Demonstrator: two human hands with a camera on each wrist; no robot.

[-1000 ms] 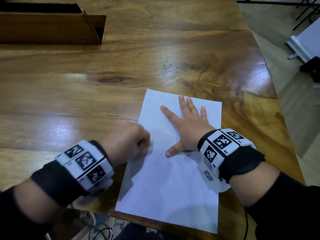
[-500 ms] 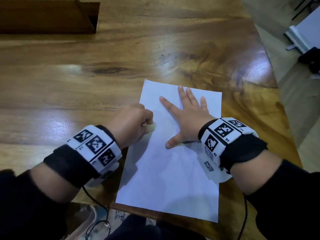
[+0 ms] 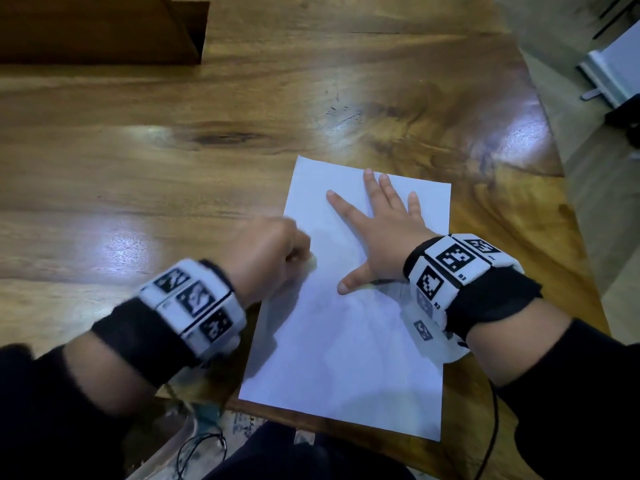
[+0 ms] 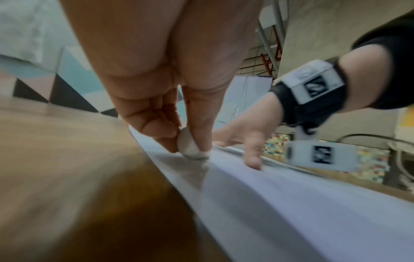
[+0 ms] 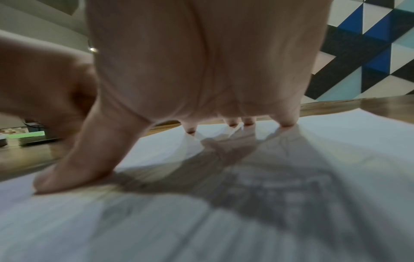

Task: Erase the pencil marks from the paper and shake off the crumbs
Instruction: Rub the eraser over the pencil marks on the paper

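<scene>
A white sheet of paper [image 3: 346, 358] lies on the wooden table [image 3: 173, 185], its near edge at the table's front. Faint pencil marks [image 3: 325, 306] show near its middle. My left hand [image 3: 270, 251] pinches a small white eraser [image 4: 190, 147] between thumb and fingers and presses it on the paper's left edge [image 4: 246, 186]; the eraser's tip [image 3: 311, 264] peeks out in the head view. My right hand [image 3: 377, 233] lies flat with fingers spread on the upper part of the paper [image 5: 224, 221], holding it down; its fingertips [image 5: 286, 124] touch the sheet.
A brown cardboard box [image 3: 104, 32] stands at the table's far left. The table's right edge [image 3: 554, 161] curves away toward the floor, where a white object [image 3: 613, 74] stands. A black cable [image 3: 201, 448] hangs below the front edge.
My left hand with the eraser has rubbed back and forth at the paper's left edge and is blurred from motion. The right hand has stayed flat on the sheet.
</scene>
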